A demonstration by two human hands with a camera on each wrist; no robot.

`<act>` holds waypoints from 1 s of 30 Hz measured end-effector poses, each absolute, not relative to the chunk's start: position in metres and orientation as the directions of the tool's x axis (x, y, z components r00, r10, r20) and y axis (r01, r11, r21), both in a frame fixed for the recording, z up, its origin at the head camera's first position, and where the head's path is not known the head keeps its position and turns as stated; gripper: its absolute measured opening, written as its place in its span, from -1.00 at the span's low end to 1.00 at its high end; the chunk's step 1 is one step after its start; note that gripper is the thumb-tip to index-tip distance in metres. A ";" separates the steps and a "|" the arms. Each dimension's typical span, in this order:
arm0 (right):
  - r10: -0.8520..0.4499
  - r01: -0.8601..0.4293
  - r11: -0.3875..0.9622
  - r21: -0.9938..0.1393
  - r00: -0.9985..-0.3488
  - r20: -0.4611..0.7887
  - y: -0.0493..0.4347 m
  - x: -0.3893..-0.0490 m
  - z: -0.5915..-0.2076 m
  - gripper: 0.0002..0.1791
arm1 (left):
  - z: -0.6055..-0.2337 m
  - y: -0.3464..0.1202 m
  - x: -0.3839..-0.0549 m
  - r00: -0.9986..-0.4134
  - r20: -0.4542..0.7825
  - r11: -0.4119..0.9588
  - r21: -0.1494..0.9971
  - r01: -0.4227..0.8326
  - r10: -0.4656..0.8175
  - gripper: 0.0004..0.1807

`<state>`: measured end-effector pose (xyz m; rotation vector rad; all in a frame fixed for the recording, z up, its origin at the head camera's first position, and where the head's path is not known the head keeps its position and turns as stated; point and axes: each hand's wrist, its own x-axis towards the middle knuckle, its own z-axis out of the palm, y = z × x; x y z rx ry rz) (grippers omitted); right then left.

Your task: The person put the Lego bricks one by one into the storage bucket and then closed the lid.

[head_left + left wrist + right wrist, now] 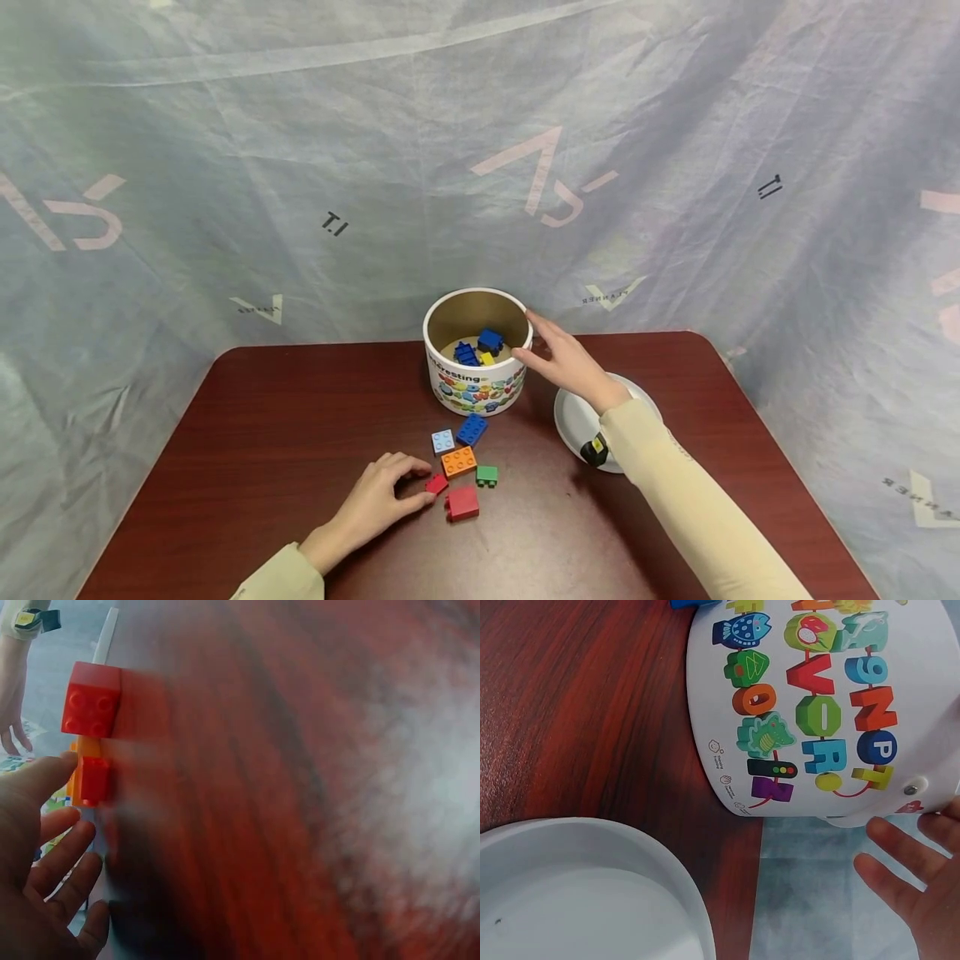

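My left hand [378,500] is low over the table, thumb and fingers parted beside a small red brick [437,484]. In the left wrist view, the thumb is close to that brick and the fingers are spread, with nothing in the palm. A larger red brick [462,503] lies just to the right. At the back, my right hand [566,362] reaches to the right rim of a white round bucket [480,392], fingers extended and parted. Blue bricks [491,341] and a yellow brick [487,359] lie inside the bucket.
Between the left hand and the bucket lie an orange brick [459,461], a green brick [487,476], a light blue brick [443,442] and a dark blue brick [472,429]. A shallow, round white dish or lid [592,840] sits under the right forearm. Grey cloth hangs behind the table.
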<state>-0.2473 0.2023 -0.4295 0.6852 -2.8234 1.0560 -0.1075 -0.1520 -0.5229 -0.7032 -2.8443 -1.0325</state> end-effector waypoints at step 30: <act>-0.406 -0.423 0.621 -0.660 -0.894 0.191 0.203 -0.251 -0.430 -0.05 | -0.502 -0.165 -0.128 -0.924 0.133 0.642 0.683 0.348 0.360 -0.79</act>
